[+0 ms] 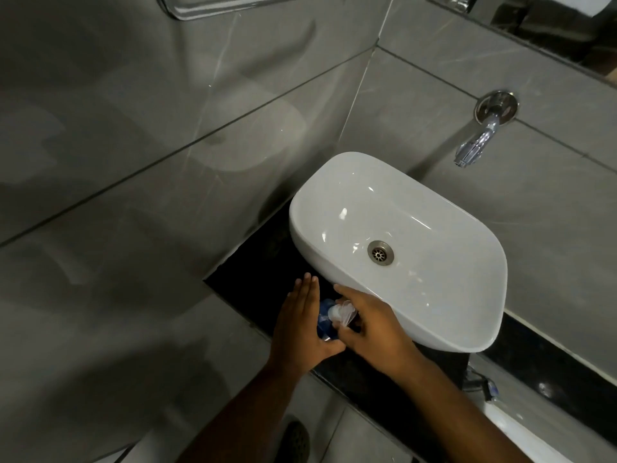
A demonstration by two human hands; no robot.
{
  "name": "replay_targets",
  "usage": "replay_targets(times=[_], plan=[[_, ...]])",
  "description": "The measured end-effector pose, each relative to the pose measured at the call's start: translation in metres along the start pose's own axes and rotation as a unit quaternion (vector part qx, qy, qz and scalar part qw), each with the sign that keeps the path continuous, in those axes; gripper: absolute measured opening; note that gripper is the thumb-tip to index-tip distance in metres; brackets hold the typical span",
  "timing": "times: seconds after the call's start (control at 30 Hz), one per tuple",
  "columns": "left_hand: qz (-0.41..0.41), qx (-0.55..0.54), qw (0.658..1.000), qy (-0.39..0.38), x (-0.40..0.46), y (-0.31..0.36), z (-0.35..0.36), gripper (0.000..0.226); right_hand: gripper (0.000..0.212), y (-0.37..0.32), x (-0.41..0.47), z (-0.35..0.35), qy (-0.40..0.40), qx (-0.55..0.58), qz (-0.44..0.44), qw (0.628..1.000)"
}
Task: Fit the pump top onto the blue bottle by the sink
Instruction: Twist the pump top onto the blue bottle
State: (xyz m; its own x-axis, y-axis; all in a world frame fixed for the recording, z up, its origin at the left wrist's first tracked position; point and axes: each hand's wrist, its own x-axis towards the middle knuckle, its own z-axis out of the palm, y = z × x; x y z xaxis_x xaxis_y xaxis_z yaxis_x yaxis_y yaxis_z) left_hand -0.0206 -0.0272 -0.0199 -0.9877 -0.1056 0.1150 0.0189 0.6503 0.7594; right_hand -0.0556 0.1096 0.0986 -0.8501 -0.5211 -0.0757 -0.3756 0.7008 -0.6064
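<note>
The blue bottle (324,320) stands on the black counter (260,262) just left of the white sink (334,195). Only a strip of it shows between my hands. My left hand (302,324) is pressed against its left side, fingers straight and thumb curled under its near side. A clear pump top (342,312) sits at the bottle's mouth. My right hand (370,324) is closed around that pump top from the right. Whether the pump is seated on the neck is hidden by my fingers.
A chrome tap (474,145) sticks out of the grey tiled wall above the sink's far right. A mirror edge (534,25) runs along the top right. A small object with a blue tip (490,390) lies on the counter to the right. A shoe (295,442) shows on the floor below.
</note>
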Motion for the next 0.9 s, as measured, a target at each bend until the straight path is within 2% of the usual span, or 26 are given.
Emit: replay_targets(times=[0.1,0.2,0.33,0.43,0.5,0.63,0.67,0.8,0.9], plan=[[-0.008,0.003,1.0,-0.004,0.001,0.0,0.001,0.128,0.054,-0.002,0.006,-0.003,-0.015,-0.023,-0.028,0.999],[-0.011,0.012,1.0,-0.005,0.001,0.001,0.001,0.129,0.032,-0.007,0.013,-0.006,-0.069,-0.074,-0.064,0.993],[-0.002,0.035,0.999,0.003,0.0,0.001,0.001,0.127,0.032,-0.01,0.018,-0.009,-0.112,-0.139,-0.067,0.982],[-0.003,0.046,0.999,0.012,0.001,0.002,-0.001,0.124,0.02,-0.016,0.022,-0.009,-0.117,-0.188,-0.047,0.974],[-0.005,0.051,0.999,0.019,0.002,0.003,-0.001,0.123,0.024,-0.02,0.026,-0.009,-0.104,-0.219,-0.035,0.97],[-0.007,0.006,1.0,0.013,-0.001,0.004,0.002,0.124,0.057,-0.018,0.025,-0.011,-0.121,-0.169,-0.053,0.977],[-0.01,-0.016,1.0,0.012,-0.002,0.004,0.004,0.123,0.06,-0.016,0.025,-0.011,-0.132,-0.165,-0.065,0.975],[-0.03,-0.048,0.998,0.028,-0.004,0.006,0.006,0.121,0.024,-0.018,0.027,-0.007,-0.111,-0.228,-0.069,0.965],[-0.022,-0.029,0.999,0.037,-0.005,0.008,0.006,0.117,0.026,-0.015,0.029,-0.007,-0.072,-0.237,-0.039,0.968]])
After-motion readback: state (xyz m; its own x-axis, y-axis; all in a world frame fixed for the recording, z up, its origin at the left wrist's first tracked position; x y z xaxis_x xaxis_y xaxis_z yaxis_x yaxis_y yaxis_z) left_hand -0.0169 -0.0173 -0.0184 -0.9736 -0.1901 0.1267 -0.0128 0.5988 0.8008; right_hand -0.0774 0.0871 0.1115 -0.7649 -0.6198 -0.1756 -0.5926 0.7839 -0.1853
